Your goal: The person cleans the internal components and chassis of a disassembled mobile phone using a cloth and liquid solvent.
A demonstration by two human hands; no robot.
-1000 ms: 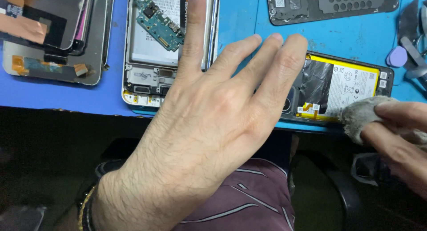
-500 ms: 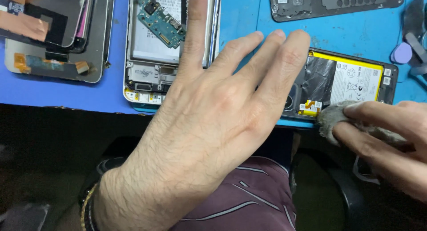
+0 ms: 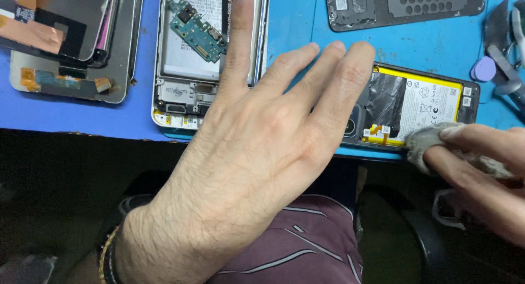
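My left hand (image 3: pixel 257 152) lies spread flat with fingers apart. Its ring and little fingertips rest on the left end of an opened dark phone (image 3: pixel 426 100) with a yellow-edged battery, lying at the near edge of the blue mat (image 3: pixel 295 21). The index finger reaches across a second opened phone (image 3: pixel 186 59) that has a white battery and a green circuit board. My right hand (image 3: pixel 481 169) pinches a grey cloth (image 3: pixel 424 142) and presses it against the dark phone's lower edge, close to a small orange flex connector.
Stacked phone screens (image 3: pixel 65 43) with copper tape lie at the far left. A dark back cover (image 3: pixel 404 7) is at the top. A purple pick (image 3: pixel 483 69) and metal tools (image 3: pixel 508 43) sit at the right edge. My lap (image 3: pixel 306 245) is below the table edge.
My right hand with the cloth has slid left along the dark phone's lower edge, then back a little to the right. My left hand has stayed nearly still.
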